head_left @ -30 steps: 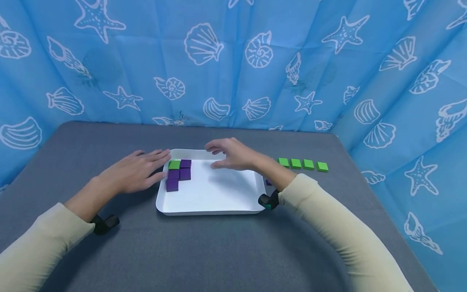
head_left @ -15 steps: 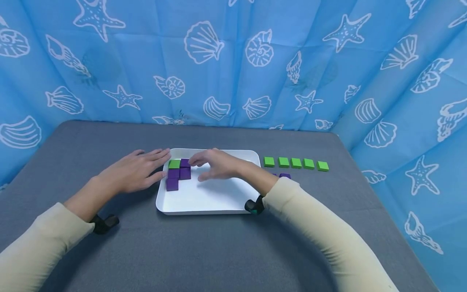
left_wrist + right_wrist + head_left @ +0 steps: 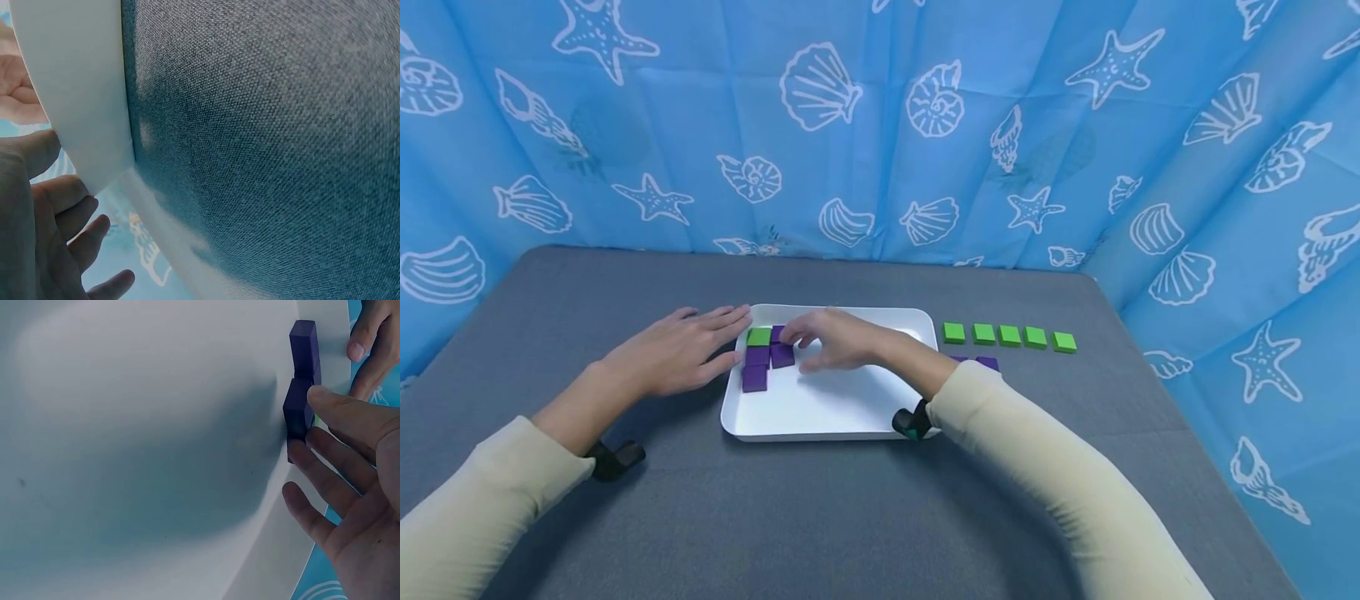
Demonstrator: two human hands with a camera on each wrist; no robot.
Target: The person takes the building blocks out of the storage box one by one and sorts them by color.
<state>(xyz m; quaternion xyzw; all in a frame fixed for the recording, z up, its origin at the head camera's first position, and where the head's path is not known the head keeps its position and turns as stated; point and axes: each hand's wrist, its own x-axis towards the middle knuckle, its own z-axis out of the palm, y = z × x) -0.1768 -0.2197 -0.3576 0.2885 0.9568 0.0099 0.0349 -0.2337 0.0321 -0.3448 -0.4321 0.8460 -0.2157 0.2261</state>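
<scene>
My left hand point(image 3: 681, 354) lies with fingers extended along the left wall of a white tray point(image 3: 842, 425); in the left wrist view the left fingertips point(image 3: 78, 187) are right at the rim. My right hand point(image 3: 842, 337) is over the tray, fingers spread and bent down at the purple blocks. The nearer purple block of the second column point(image 3: 782, 356) sits slightly turned, with the index finger at its far edge and the thumb to its right. In the right wrist view the right thumb point(image 3: 350, 412) overlaps that block. Beside it are a green block point(image 3: 758, 337) and more purple blocks point(image 3: 755, 378).
Right of the tray, several green blocks point(image 3: 1008, 336) stand in a row on the grey table point(image 3: 820, 517). Purple blocks point(image 3: 987, 362) lie in front of them, partly behind the right arm. A blue shell-print curtain point(image 3: 880, 133) hangs behind the table.
My right hand has moved left across the tray to the purple blocks. One purple block has turned slightly. The left hand stays at the tray's left wall.
</scene>
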